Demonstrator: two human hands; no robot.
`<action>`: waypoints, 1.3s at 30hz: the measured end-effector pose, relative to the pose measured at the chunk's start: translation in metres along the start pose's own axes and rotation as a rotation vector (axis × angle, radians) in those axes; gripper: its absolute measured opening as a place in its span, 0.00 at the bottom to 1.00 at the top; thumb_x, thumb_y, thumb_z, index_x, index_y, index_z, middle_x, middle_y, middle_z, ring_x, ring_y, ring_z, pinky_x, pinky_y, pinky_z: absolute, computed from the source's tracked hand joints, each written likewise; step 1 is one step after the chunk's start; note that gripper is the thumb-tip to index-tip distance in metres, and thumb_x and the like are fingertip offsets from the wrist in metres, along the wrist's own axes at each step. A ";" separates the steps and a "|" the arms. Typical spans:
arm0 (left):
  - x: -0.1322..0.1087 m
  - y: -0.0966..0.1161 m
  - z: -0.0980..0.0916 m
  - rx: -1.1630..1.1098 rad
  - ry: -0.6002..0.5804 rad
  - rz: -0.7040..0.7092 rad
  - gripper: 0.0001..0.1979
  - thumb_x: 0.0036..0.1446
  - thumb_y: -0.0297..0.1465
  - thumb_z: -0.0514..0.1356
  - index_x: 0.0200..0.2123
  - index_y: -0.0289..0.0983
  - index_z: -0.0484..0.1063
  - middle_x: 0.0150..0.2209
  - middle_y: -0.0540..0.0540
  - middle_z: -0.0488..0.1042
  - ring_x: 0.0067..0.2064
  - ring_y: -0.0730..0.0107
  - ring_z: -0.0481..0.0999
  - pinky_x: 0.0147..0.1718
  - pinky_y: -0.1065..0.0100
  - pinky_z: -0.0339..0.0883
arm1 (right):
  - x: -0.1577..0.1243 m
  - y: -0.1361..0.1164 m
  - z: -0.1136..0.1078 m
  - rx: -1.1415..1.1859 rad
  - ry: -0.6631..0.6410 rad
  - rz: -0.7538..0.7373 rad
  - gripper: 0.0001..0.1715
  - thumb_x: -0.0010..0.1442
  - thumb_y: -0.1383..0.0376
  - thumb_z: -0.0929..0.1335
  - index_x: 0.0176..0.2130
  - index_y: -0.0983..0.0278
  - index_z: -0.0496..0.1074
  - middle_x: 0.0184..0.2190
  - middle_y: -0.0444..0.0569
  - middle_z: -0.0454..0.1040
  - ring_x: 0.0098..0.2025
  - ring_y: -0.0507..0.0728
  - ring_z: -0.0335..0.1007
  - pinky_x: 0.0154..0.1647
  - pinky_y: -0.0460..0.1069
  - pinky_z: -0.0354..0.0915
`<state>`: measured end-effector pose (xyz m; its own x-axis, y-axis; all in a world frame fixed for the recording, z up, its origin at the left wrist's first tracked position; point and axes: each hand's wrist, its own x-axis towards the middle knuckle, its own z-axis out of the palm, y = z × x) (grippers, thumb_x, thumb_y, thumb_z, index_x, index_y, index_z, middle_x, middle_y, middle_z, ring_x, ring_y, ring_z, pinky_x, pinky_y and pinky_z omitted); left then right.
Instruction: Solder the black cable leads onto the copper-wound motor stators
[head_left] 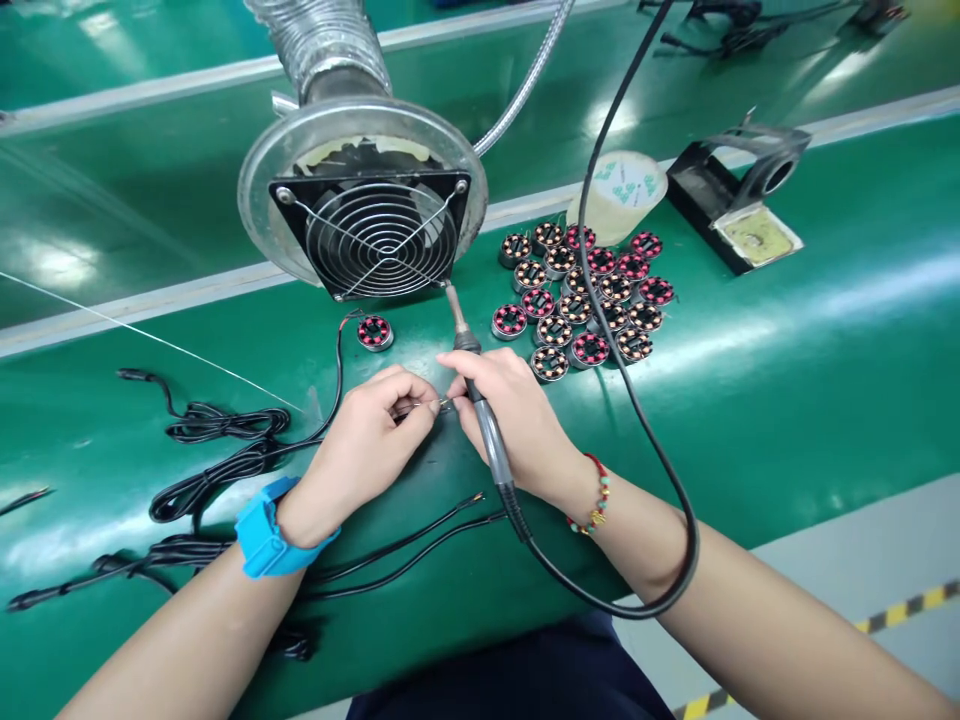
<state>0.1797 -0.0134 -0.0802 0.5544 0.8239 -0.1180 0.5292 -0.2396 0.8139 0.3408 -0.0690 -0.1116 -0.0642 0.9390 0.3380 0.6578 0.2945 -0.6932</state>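
Note:
My left hand (373,433), with a blue wrist strap (267,530), is closed in a pinch on thin wire ends (427,405) at the middle of the green bench. My right hand (510,420) grips a soldering iron (480,400) like a pen; its tip (453,300) points up toward the extraction fan (375,235). The fingertips of both hands meet at the wire ends. One small round wound coil (374,332) lies alone just beyond my left hand. The iron's black cord (637,400) loops off to the right.
Several round coils (585,300) cluster at the right behind my hands, beside a tape roll (619,195) and a soldering iron stand (739,195). Black cables (217,450) lie tangled at the left. A thin solder wire (150,340) stretches in from the left.

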 end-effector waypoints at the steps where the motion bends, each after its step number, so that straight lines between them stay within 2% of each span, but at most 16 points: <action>1: 0.000 -0.001 0.000 -0.038 -0.008 -0.034 0.04 0.53 0.27 0.56 0.27 0.36 0.70 0.26 0.52 0.68 0.28 0.75 0.66 0.29 0.71 0.60 | 0.000 0.000 0.000 -0.009 0.013 0.003 0.25 0.58 0.75 0.61 0.54 0.61 0.64 0.36 0.47 0.74 0.41 0.60 0.64 0.46 0.56 0.62; 6: 0.004 0.002 -0.003 -0.253 -0.039 -0.216 0.07 0.49 0.33 0.59 0.26 0.35 0.70 0.22 0.52 0.68 0.23 0.76 0.63 0.24 0.72 0.58 | -0.002 -0.003 -0.004 -0.036 0.053 -0.002 0.22 0.59 0.73 0.61 0.53 0.65 0.64 0.35 0.51 0.73 0.40 0.61 0.63 0.43 0.56 0.62; 10: 0.005 0.006 -0.004 -0.306 -0.036 -0.230 0.06 0.48 0.32 0.59 0.25 0.35 0.70 0.21 0.54 0.66 0.23 0.77 0.61 0.24 0.72 0.57 | -0.005 -0.004 -0.003 -0.029 -0.001 -0.047 0.24 0.57 0.74 0.63 0.54 0.65 0.63 0.37 0.50 0.74 0.41 0.61 0.64 0.44 0.56 0.61; 18: -0.001 -0.008 -0.001 -0.293 -0.019 -0.061 0.02 0.53 0.28 0.58 0.29 0.37 0.67 0.28 0.52 0.67 0.30 0.74 0.66 0.30 0.71 0.61 | -0.003 -0.007 -0.003 0.046 0.022 -0.056 0.21 0.59 0.73 0.62 0.52 0.62 0.62 0.35 0.46 0.75 0.39 0.58 0.66 0.43 0.53 0.59; 22: -0.002 -0.012 -0.003 -0.189 -0.075 0.099 0.03 0.56 0.27 0.58 0.30 0.37 0.70 0.35 0.48 0.71 0.39 0.70 0.71 0.38 0.68 0.65 | -0.002 -0.005 -0.003 0.101 0.027 -0.027 0.22 0.58 0.72 0.63 0.52 0.60 0.61 0.35 0.44 0.75 0.40 0.57 0.67 0.45 0.54 0.59; 30: -0.005 -0.006 -0.006 0.134 -0.035 0.400 0.06 0.60 0.23 0.56 0.35 0.33 0.73 0.39 0.44 0.74 0.42 0.72 0.73 0.43 0.72 0.66 | -0.001 -0.006 -0.005 0.179 0.017 0.019 0.22 0.59 0.72 0.62 0.52 0.59 0.59 0.35 0.44 0.74 0.41 0.56 0.68 0.50 0.56 0.60; 33: -0.006 -0.005 -0.005 0.171 -0.036 0.419 0.07 0.60 0.22 0.55 0.35 0.32 0.74 0.39 0.43 0.74 0.41 0.72 0.73 0.42 0.72 0.66 | -0.002 -0.006 -0.007 0.177 0.008 0.022 0.22 0.59 0.72 0.62 0.53 0.59 0.59 0.34 0.44 0.74 0.42 0.57 0.68 0.51 0.56 0.60; 36: -0.006 -0.003 -0.002 0.139 -0.002 0.362 0.07 0.58 0.21 0.56 0.32 0.33 0.73 0.35 0.46 0.73 0.38 0.74 0.73 0.40 0.73 0.65 | -0.003 -0.003 -0.011 0.177 0.007 0.000 0.25 0.57 0.73 0.63 0.54 0.59 0.59 0.34 0.44 0.73 0.42 0.57 0.68 0.52 0.57 0.61; 39: -0.005 -0.001 0.000 0.102 0.007 0.287 0.07 0.56 0.20 0.56 0.29 0.34 0.72 0.32 0.49 0.72 0.35 0.75 0.72 0.38 0.74 0.65 | -0.004 0.002 -0.017 0.125 -0.015 -0.025 0.32 0.54 0.77 0.62 0.57 0.62 0.57 0.42 0.49 0.73 0.48 0.58 0.66 0.54 0.57 0.61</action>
<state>0.1762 -0.0166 -0.0805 0.6861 0.7188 0.1126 0.4137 -0.5127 0.7523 0.3556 -0.0754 -0.1035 -0.0912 0.9333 0.3474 0.5576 0.3369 -0.7587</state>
